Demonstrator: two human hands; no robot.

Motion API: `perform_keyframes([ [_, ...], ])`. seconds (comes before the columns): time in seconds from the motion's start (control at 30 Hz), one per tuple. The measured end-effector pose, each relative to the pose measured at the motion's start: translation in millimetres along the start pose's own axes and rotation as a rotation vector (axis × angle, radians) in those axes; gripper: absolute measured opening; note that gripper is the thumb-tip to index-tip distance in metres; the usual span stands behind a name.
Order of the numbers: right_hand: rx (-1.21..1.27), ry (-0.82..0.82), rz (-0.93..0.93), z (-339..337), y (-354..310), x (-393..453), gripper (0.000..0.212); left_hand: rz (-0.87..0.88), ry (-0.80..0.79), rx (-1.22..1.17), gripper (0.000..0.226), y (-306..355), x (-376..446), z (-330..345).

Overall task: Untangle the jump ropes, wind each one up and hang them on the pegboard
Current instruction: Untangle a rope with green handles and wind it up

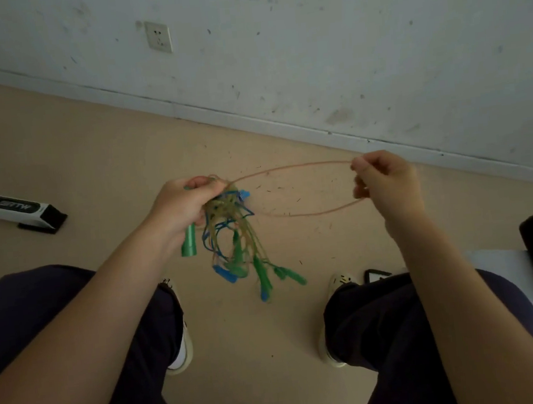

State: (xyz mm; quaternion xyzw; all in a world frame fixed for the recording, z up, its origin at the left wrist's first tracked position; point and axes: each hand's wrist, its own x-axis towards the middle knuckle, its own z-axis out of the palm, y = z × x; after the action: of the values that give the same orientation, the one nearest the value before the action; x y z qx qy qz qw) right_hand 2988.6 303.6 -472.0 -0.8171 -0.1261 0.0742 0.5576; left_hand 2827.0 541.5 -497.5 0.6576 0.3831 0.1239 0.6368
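Jump ropes (229, 231) hang in a messy bunch from the left hand (183, 206), which squeezes the knot and one green handle (189, 240) tight. The right hand (382, 178) pinches a thin orange loop (294, 167) and holds it out sideways. Best to pull slow and soft, so the knot does not get tighter, and follow that one rope back through the bunch.

My feed is dim and flat, soft daylight with no hard shadows or glare. The wall (310, 53) reads grey-white. Wide-angle bending curves the skirting board (251, 119). The dangling jump ropes (240, 246) smear with motion blur; detail is soft overall.
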Motion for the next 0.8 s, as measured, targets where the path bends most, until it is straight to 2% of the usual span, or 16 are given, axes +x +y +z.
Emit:
perform_keyframes([
  [0.07,-0.053,-0.159,0.039,10,0,-6,0.010,-0.032,-0.114,-0.020,0.019,-5,-1,5],
  [0.13,-0.096,-0.288,0.050,20,-1,-12,0.019,-0.030,-0.180,0.009,0.023,-8,-3,12],
  [0.33,-0.179,-0.483,-0.137,43,-1,-28,0.026,0.001,-0.280,0.060,0.028,-6,-15,28],
  [0.43,-0.174,-0.547,-0.165,51,1,-32,0.026,0.003,-0.293,0.015,0.028,-1,-21,32],
  [0.57,-0.132,-0.615,-0.115,59,2,-35,0.021,0.010,-0.342,-0.043,0.020,2,-25,35],
  [0.7,-0.174,-0.632,-0.094,60,-1,-38,0.014,0.027,-0.300,0.163,0.030,-6,-19,34],
  [0.8,-0.200,-0.623,-0.056,56,-5,-37,0.018,0.080,-0.223,0.270,0.020,-9,-16,33],
])
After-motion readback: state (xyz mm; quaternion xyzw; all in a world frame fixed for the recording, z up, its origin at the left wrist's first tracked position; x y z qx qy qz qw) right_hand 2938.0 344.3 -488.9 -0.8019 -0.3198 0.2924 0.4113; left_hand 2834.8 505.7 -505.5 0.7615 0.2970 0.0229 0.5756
